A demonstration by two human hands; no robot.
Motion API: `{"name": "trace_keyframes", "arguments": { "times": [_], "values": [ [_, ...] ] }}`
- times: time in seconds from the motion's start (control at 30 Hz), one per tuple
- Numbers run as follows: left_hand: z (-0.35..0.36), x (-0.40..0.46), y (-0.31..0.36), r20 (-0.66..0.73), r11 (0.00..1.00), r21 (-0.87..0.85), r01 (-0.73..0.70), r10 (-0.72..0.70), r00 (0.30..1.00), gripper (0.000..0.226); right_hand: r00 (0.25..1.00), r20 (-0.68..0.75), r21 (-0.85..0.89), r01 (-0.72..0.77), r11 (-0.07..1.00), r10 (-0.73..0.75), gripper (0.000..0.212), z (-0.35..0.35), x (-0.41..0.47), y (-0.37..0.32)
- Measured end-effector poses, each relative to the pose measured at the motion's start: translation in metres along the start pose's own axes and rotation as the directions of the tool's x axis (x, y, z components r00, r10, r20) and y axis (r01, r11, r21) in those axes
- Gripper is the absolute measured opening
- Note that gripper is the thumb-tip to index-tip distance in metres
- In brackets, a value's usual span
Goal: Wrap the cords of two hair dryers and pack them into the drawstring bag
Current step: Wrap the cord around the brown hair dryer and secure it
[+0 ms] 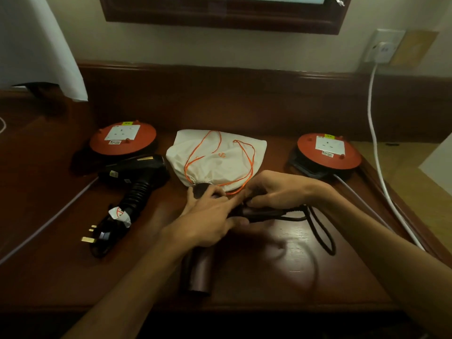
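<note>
- Two hair dryers are on the dark wooden desk (281, 272), and both hands work on the nearer one, at the middle of the desk.
- That nearer dryer, the mauve hair dryer (197, 272), has a smooth, satiny barrel pointing toward the camera; its upper part is hidden under the hands.
- Left hand (210, 216) lies over the dryer's body, fingers curled round it.
- Right hand (276, 190) pinches the dark cord (320, 231) against the handle; the cord is bunched at the fingers, and one slack loop hangs out to the right across the desk.
- Over on the left lies the black hair dryer (137, 177), glossy with a gold stripe and a ribbed handle, its cord already bundled, a white tag round it, and the three-pin plug (91, 234) resting beside the bundle.
- Just behind the hands sits the cream drawstring bag (220, 157), flat and crumpled, thin orange strings looping loosely over its top.
- Flanking the bag, well apart, are two orange cable reels: the left reel (122, 139) and the right reel (329, 151).
</note>
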State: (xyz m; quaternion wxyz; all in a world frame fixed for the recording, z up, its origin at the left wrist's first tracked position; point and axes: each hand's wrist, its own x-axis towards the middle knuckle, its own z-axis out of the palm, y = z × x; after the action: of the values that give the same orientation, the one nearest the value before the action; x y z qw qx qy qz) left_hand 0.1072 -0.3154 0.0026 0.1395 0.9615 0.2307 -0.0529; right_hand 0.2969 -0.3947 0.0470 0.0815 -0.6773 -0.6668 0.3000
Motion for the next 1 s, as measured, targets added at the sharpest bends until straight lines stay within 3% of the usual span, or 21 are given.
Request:
{"name": "trace_keyframes", "arguments": {
  "times": [0.2,0.37,0.5,0.6,0.8,1.0],
  "values": [
    [0.002,0.006,0.006,0.000,0.996,0.063,-0.064,0.064,0.998,0.055,0.996,0.040,-0.246,-0.065,0.967,0.077,0.019,0.006,-0.025,-0.009],
    [0.007,0.004,0.000,-0.098,1.000,0.010,-0.027,0.028,0.995,0.051,0.987,-0.119,-0.145,-0.122,0.982,0.105,0.019,0.023,-0.047,-0.012],
    [0.010,0.000,-0.002,-0.170,1.000,-0.021,-0.017,0.013,0.985,0.043,0.954,-0.295,0.006,-0.044,0.999,0.044,0.013,0.065,-0.059,-0.013],
    [0.014,-0.002,-0.004,-0.199,0.999,-0.038,-0.029,0.021,0.980,0.042,0.940,-0.340,-0.068,-0.057,0.996,0.030,0.021,0.081,-0.059,-0.016],
    [0.014,-0.004,-0.010,-0.272,0.985,-0.167,0.034,-0.079,0.959,0.046,0.925,-0.359,-0.259,-0.227,0.939,0.124,0.024,0.103,-0.070,-0.028],
    [0.016,-0.011,-0.007,-0.351,0.916,-0.384,0.115,-0.260,0.899,0.078,0.858,-0.514,-0.136,-0.064,0.989,-0.015,0.029,0.121,-0.073,-0.005]
  ]
}}
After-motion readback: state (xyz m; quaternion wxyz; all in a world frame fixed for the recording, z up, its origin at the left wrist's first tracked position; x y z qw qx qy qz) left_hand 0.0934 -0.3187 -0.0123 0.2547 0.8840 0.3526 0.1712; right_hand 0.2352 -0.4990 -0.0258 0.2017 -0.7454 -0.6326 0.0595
